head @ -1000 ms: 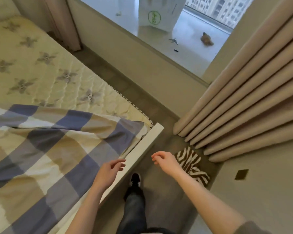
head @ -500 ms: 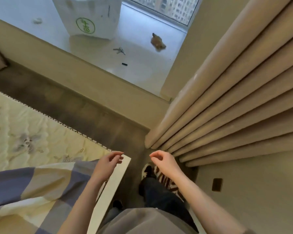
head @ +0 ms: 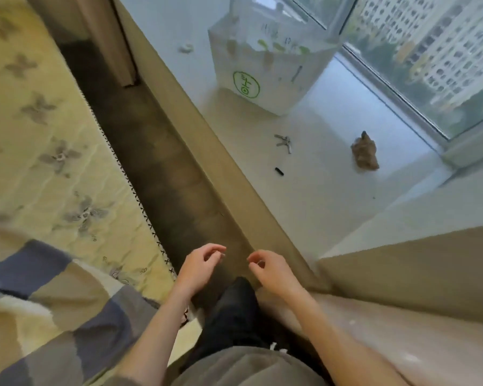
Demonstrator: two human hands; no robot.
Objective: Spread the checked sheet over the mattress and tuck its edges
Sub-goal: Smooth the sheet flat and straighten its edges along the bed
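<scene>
Moved up the aisle [head: 156, 162]: left hand [head: 197, 270], right hand [head: 271, 271] empty, fingers loosely curled; next I probably pull checked sheet [head: 62, 307] farther.

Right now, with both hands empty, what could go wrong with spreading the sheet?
1. Neither the left hand nor the right hand holds the checked sheet, which covers only the near corner of the mattress; a one-sided pull may skew it.
2. The floor gap beside the window sill is narrow; a stumble seems possible.
</scene>
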